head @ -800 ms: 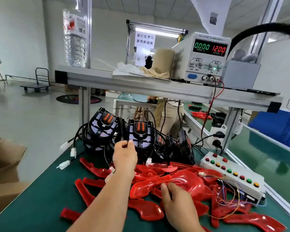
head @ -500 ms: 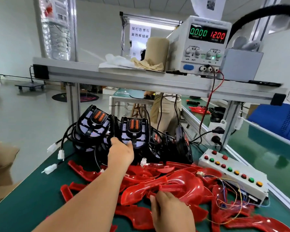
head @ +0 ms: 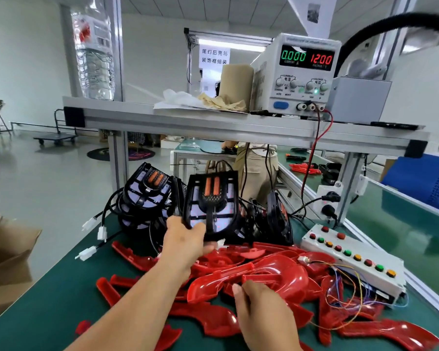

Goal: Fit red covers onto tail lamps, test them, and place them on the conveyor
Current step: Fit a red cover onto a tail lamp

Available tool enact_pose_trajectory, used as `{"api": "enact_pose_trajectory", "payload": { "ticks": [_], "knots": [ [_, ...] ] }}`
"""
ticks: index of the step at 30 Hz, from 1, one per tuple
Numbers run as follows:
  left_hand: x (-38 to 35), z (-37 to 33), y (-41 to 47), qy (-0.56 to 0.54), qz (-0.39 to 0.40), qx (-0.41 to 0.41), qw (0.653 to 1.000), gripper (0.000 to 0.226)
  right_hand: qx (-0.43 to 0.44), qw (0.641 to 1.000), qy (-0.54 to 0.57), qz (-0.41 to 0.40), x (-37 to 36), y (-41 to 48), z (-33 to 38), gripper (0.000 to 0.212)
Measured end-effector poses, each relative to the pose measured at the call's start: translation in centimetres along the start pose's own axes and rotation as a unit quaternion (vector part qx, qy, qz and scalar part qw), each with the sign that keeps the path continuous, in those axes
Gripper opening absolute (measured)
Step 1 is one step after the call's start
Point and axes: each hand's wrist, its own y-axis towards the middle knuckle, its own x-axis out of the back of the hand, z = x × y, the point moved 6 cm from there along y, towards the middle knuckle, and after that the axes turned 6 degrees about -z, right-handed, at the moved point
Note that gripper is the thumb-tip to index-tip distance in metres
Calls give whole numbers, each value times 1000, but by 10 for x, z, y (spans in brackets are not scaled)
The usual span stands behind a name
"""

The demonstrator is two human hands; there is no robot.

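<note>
Two bare hands show, the left hand [head: 185, 245] and the right hand [head: 262, 310], each on a bare forearm [head: 127, 307] that runs out of the lower edge of the view. The right thumb's nail [head: 236, 290] looks short and plain, though blur makes that uncertain

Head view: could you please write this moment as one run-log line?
left hand: holds tail lamp upright | right hand: grips red cover | fit: not yet done
</note>
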Motion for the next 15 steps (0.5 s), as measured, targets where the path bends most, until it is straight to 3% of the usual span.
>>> {"api": "enact_pose_trajectory", "payload": {
  "ticks": [3, 5, 7, 11, 15],
  "knots": [
    [10, 7, -40, 14, 30, -33, 999, 23, -64, 983, 165, -39, 13, 8, -9, 55],
    [18, 13, -62, 21, 28, -49, 998, 23, -119, 939, 314, -73, 22, 13, -15, 62],
    [20, 20, -77, 22, 46, -61, 997, 31, -136, 891, 429, -55, 24, 14, -11, 58],
    [13, 37, -95, 40, 118, -60, 990, 41, -129, 853, 505, -20, 14, 7, 0, 46],
    [23, 42, -91, 99, 109, -76, 986, 5, -176, 821, 541, -41, 8, 1, -11, 24]
  ]
}}
